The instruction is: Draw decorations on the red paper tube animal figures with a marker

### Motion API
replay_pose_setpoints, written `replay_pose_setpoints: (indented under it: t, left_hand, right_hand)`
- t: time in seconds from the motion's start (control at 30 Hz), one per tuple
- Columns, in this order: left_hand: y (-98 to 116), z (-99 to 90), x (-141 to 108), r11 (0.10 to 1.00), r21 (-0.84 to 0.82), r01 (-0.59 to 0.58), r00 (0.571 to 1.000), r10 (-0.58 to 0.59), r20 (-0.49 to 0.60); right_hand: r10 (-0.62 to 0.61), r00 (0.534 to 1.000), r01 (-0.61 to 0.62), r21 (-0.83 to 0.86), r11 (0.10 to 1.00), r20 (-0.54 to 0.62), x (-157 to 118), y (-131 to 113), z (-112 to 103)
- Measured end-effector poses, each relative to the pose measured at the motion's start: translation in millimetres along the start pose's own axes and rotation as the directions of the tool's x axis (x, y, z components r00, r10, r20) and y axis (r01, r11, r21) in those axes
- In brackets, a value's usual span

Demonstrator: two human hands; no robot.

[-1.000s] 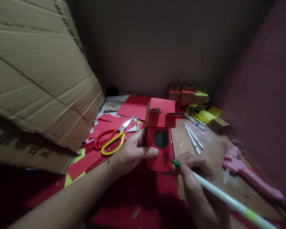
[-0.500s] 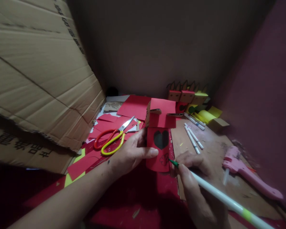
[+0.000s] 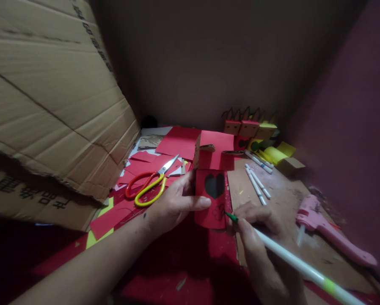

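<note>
My left hand (image 3: 174, 203) grips a red paper figure (image 3: 210, 180) from its left side, thumb across the front. The figure has a boxy red head with two cardboard pieces sticking out, and a tube-shaped body. A dark heart is on the body, with a small outlined flower-like drawing under it. My right hand (image 3: 262, 241) pinches a white marker (image 3: 291, 259) with a green tip, which is at the right edge of that drawing. Whether the tip touches the paper is too fine to tell.
Red-and-yellow scissors (image 3: 152, 184) lie left on red paper scraps (image 3: 142, 167). A large cardboard sheet (image 3: 56, 97) stands at the left. Small box-headed figures (image 3: 249, 127), white markers (image 3: 256, 182), yellow paper (image 3: 277, 153) and a pink glue gun (image 3: 329, 237) are at the right.
</note>
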State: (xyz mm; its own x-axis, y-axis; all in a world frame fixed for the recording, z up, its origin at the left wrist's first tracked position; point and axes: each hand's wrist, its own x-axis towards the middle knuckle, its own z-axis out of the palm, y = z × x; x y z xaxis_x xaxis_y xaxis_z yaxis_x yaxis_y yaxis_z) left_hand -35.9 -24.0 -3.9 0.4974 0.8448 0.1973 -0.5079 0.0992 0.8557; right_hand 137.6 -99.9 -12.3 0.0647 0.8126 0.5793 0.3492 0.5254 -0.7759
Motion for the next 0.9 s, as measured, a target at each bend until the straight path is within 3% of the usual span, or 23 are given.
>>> replay_pose_setpoints:
  t: [0.6, 0.9]
  left_hand:
    - [0.1, -0.6, 0.2, 1.000, 0.015, -0.013, 1.000, 0.013, 0.008]
    - [0.3, 1.0, 0.3, 1.000, -0.008, 0.000, 1.000, 0.000, -0.002]
  right_hand:
    - [-0.030, 0.999, 0.026, 0.101, 0.995, 0.037, -0.8, 2.6, 0.8]
    - [0.018, 1.000, -0.018, 0.054, 0.998, -0.004, -0.9, 1.2, 1.2]
